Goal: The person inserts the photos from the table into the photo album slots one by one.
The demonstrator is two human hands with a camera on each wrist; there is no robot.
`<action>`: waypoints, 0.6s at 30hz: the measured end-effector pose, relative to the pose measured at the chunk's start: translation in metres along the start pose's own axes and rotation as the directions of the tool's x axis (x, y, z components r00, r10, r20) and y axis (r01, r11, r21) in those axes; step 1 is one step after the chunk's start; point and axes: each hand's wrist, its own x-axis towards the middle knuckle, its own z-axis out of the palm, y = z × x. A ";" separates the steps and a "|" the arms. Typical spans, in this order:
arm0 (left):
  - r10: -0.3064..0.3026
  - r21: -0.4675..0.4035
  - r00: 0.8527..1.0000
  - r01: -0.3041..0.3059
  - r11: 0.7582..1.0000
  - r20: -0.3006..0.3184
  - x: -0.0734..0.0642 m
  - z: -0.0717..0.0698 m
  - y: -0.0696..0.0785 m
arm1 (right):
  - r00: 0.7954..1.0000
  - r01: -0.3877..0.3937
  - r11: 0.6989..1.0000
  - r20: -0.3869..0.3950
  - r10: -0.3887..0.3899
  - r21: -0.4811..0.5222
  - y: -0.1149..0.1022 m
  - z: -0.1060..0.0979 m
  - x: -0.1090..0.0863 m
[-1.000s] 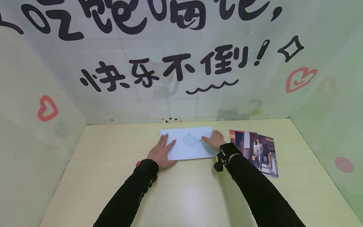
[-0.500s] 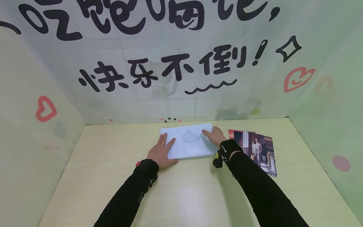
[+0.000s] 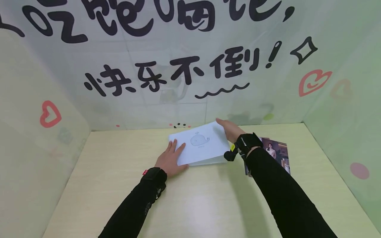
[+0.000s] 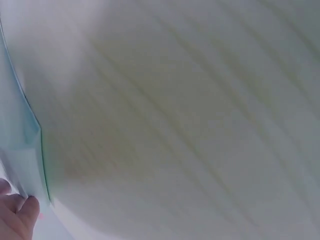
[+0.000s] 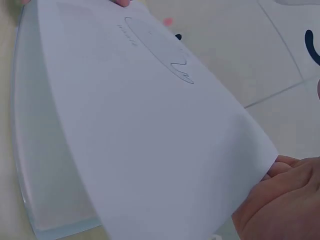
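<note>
A white booklet (image 3: 197, 143) with a whale drawn on its cover lies near the table's back edge. My left hand (image 3: 170, 160) rests on its left side, fingers spread and fairly straight. At the far right corner, my right hand (image 3: 232, 129) pinches the cover, which is raised and tilted. Beneath it shows a pale, glossy page (image 3: 208, 162). The right wrist view has the lifted cover (image 5: 130, 125) across the middle, and my right hand (image 5: 280, 195) at its lower right corner. In the left wrist view the pale booklet (image 4: 17, 115) runs down the left edge.
Glossy photo prints (image 3: 276, 152), the upper one showing a standing person, lie overlapped on the table's right side, partly hidden by my right wrist and sleeve. The printed back wall (image 3: 148, 114) stands right behind the table (image 3: 119, 158).
My right hand has moved up and away, raising the right side of the cover and uncovering the page beneath. My right wrist now covers more of the photos. The left hand stays in place.
</note>
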 end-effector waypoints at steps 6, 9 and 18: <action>0.044 0.033 0.999 -0.044 0.998 -0.023 0.001 -0.011 0.010 | 1.000 0.009 0.998 0.027 -0.011 0.057 -0.020 0.004 -0.006; 0.066 0.037 0.998 -0.066 0.997 -0.018 0.003 -0.020 0.019 | 0.997 0.033 0.997 0.074 -0.038 0.068 -0.029 0.007 -0.011; 0.185 0.063 0.976 -0.178 0.982 -0.111 0.014 -0.046 0.039 | 0.950 0.164 0.981 0.250 -0.187 0.108 -0.059 0.025 -0.023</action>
